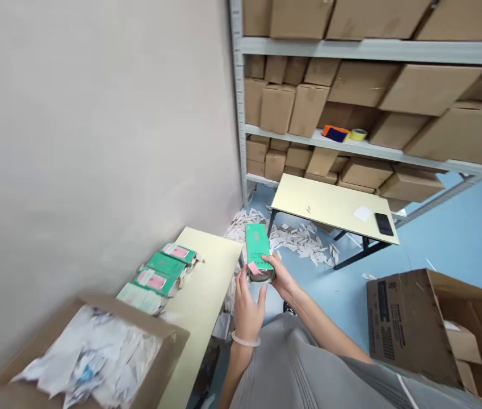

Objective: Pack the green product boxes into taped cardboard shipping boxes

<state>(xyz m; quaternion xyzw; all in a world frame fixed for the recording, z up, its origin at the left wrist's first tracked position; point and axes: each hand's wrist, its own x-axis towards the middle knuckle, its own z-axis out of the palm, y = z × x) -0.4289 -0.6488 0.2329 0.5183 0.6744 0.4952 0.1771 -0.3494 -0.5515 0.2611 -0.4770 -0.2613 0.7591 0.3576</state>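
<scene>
Both hands are around a small green cardboard box (258, 241) in front of my body. Its near end is open, and something dark and rounded shows inside. A pink paper tab (254, 268) hangs at that opening. My right hand (281, 277) grips the box's right side, thumb on its top face. At the lower left, my left hand (248, 309) supports the box with its fingers, its thumb standing away from it. Some of the left fingers are hidden under the box. Similar green boxes (166, 265), some with pink labels, lie in a row on the left table (196, 284).
A carton (172, 341) of crumpled white paper stands at the left. White paper scraps (304, 243) litter the floor. Ahead, a small table (330, 201) bears a phone (383, 224). Shelves (377, 51) of brown boxes rise behind; a large open carton (402, 318) stands right.
</scene>
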